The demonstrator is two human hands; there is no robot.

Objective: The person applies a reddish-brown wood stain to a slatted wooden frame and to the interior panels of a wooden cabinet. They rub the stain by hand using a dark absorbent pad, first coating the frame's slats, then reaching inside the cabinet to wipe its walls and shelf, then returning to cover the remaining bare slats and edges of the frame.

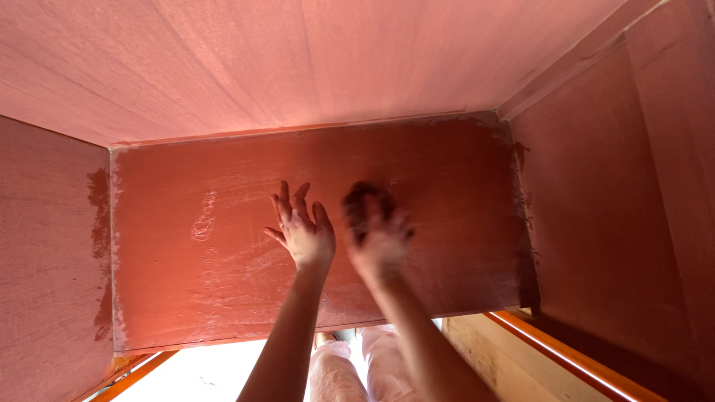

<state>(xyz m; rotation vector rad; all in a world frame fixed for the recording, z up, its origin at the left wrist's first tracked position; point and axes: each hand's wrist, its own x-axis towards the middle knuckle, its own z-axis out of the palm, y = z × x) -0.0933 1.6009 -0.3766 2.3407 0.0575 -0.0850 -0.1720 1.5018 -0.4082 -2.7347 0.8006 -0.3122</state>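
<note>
Left hand (pixel 303 232) flat, fingers spread wide on red panel (pixel 186 298), right hand (pixel 378 240) just beside, blurred, grip holding dark pad (pixel 363 201)

Reddish plywood walls (pixel 45 246), orange rail (pixel 573 361), bright daylight below

Left side panel (pixel 45 253): pale reddish wood, with darker smears of stain running down its inner edge.
Right side panel (pixel 618 208): reddish-brown, in shade, meeting the upper board at a corner seam.
Upper board (pixel 298 59): broad, light pinkish-red, grain lines running across it.
Orange rail (pixel 573 361): glossy strip slanting along the lower right, just beside a bare pale wooden board (pixel 491 357).
Second orange strip (pixel 134 376): peeking in at the lower left corner.
Light trousers (pixel 365 368): pale fabric showing low in the middle of the opening.
</note>
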